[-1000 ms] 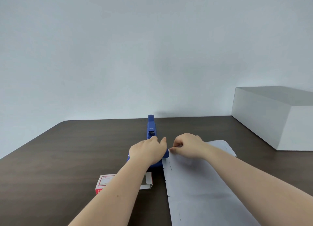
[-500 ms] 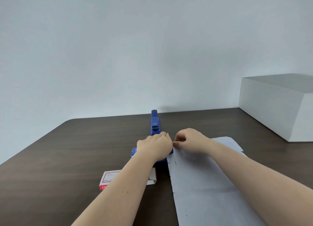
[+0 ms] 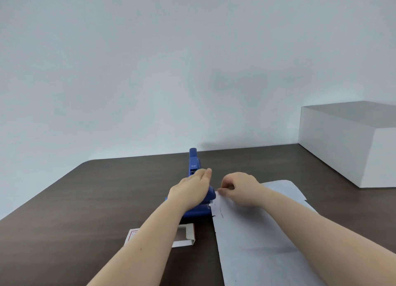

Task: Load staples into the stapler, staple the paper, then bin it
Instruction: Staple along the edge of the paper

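A: Dark brown wood grain, that's the table (image 3: 75, 210) under everything. What lies furthest left on it?

B: A small red-and-white staple box (image 3: 184, 237), its end flap open, half hidden under your left forearm. It sits just this side of the stapler.

A: And the stapler itself?

B: The blue stapler (image 3: 194, 163) lies lengthwise, pointing away from you toward the wall. Your left hand (image 3: 190, 189) lies flat on top of its near end, palm down, fingers stretched out straight and together. It presses rather than grips; nothing is wrapped in it.

A: Where's the paper?

B: The white paper (image 3: 257, 243) lies flat on the table to the right of the stapler, its left edge tucked into the stapler's mouth. A few small dark marks run along that edge.

A: My right hand?

B: Your right hand (image 3: 242, 189) rests on the paper's far left corner, just beside the stapler, fingers curled in and pinching that edge between thumb and fingertips.

A: Further right?

B: A large white box (image 3: 347, 144) stands on the table's far right, well apart from the paper.
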Motion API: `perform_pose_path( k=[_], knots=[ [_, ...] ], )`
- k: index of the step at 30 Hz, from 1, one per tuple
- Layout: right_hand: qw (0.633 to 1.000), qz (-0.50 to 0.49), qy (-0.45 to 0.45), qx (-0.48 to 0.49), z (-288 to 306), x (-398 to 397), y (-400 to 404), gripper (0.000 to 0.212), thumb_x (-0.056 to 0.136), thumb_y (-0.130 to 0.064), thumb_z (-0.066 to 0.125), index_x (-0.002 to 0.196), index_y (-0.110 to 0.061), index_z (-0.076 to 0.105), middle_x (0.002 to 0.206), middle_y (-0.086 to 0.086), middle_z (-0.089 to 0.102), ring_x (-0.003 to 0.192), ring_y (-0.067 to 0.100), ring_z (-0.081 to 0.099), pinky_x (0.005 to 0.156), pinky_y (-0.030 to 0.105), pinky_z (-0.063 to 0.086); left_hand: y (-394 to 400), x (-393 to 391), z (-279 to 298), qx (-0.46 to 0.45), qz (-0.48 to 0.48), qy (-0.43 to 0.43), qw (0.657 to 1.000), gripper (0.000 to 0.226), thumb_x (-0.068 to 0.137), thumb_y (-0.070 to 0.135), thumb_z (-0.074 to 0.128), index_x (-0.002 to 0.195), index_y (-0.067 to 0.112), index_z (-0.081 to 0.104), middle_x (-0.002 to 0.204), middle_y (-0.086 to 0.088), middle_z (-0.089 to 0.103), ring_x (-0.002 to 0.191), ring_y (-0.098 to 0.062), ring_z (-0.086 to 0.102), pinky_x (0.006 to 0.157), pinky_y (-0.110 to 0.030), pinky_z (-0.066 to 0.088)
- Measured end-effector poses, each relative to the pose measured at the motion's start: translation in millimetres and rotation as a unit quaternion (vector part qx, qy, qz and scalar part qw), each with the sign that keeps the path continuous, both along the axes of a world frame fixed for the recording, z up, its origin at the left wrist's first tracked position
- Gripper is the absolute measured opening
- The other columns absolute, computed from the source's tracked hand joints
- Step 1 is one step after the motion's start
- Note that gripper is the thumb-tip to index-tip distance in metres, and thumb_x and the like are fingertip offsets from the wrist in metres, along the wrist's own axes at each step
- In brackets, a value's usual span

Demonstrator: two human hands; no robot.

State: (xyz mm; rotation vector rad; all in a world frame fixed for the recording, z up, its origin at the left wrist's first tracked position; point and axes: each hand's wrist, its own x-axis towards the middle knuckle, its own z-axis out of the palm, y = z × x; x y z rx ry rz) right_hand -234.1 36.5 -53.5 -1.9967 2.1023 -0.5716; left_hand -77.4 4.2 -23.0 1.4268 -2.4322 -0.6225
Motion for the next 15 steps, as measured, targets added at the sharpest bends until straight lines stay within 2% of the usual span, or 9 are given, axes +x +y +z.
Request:
perform_pose_path(
  k=[2, 4, 6, 8, 12, 13, 15],
  knots=[
    [1.000, -0.016, 0.001, -0.021, 6.6, -5.5, 7.6, 0.016, 0.092, -0.039, 0.052, 0.086, -0.025, 0.058, 0.085, -0.009, 0.056, 0.085, 0.015, 0.050, 0.089, 0.034, 0.039, -4.0, 1.6, 4.9, 0.065, 0.045, 0.157, 0.984, 0.045, 0.099, 0.043, 0.024, 0.121, 0.019, 0.055, 0.118, -0.005, 0.062, 0.111, -0.025, 0.055, 0.099, -0.041, 0.041],
    [0.998, -0.031, -0.023, -0.049, 17.0, -12.5, 17.6, 0.015, 0.092, -0.037, 0.053, 0.082, -0.025, 0.057, 0.078, -0.011, 0.054, 0.083, 0.015, 0.052, 0.088, 0.035, 0.042, -2.4, 1.8, 12.3, 0.096, 0.075, 0.240, 0.963, 0.039, 0.100, 0.038, 0.030, 0.109, 0.016, 0.061, 0.099, -0.003, 0.065, 0.097, -0.020, 0.058, 0.082, -0.032, 0.045],
    [0.994, -0.042, -0.048, -0.084, 30.6, -16.8, 28.4, 0.019, 0.092, -0.035, 0.055, 0.082, -0.020, 0.061, 0.075, -0.010, 0.056, 0.083, 0.017, 0.055, 0.087, 0.037, 0.045, 5.5, 2.6, 21.5, 0.095, 0.075, 0.272, 0.955, 0.029, 0.099, 0.031, 0.038, 0.108, 0.017, 0.061, 0.093, 0.001, 0.066, 0.091, -0.017, 0.059, 0.079, -0.031, 0.050],
    [0.991, -0.044, -0.057, -0.112, 44.6, -17.1, 39.5, 0.023, 0.091, -0.036, 0.056, 0.085, -0.016, 0.065, 0.080, -0.005, 0.062, 0.083, 0.019, 0.059, 0.088, 0.042, 0.047, 16.5, 1.6, 29.0, 0.084, 0.060, 0.289, 0.952, 0.024, 0.097, 0.028, 0.043, 0.108, 0.017, 0.061, 0.092, 0.003, 0.067, 0.096, -0.018, 0.061, 0.089, -0.036, 0.053],
    [0.988, -0.032, -0.077, -0.130, 64.3, -10.2, 65.0, 0.024, 0.090, -0.038, 0.057, 0.083, -0.017, 0.067, 0.085, 0.001, 0.070, 0.082, 0.021, 0.062, 0.085, 0.042, 0.049, 45.6, -0.7, 34.8, 0.110, 0.033, 0.302, 0.946, 0.029, 0.095, 0.033, 0.047, 0.108, 0.012, 0.063, 0.097, -0.001, 0.070, 0.096, -0.016, 0.065, 0.091, -0.036, 0.053],
    [0.987, -0.031, -0.080, -0.134, 68.0, -7.8, 71.7, 0.023, 0.090, -0.038, 0.058, 0.081, -0.018, 0.066, 0.085, 0.001, 0.070, 0.082, 0.021, 0.063, 0.084, 0.041, 0.049, 52.4, 0.0, 35.2, 0.121, 0.029, 0.296, 0.947, 0.033, 0.094, 0.036, 0.049, 0.108, 0.011, 0.065, 0.097, -0.003, 0.071, 0.095, -0.016, 0.066, 0.089, -0.035, 0.054],
    [0.986, -0.030, -0.085, -0.142, 73.9, -3.0, 84.4, 0.024, 0.090, -0.037, 0.059, 0.079, -0.016, 0.066, 0.087, 0.004, 0.071, 0.083, 0.024, 0.063, 0.083, 0.042, 0.050, 67.8, 4.4, 35.6, 0.136, 0.020, 0.273, 0.952, 0.035, 0.093, 0.039, 0.051, 0.103, 0.009, 0.067, 0.090, -0.002, 0.071, 0.084, -0.014, 0.067, 0.075, -0.027, 0.056]
  ],
)
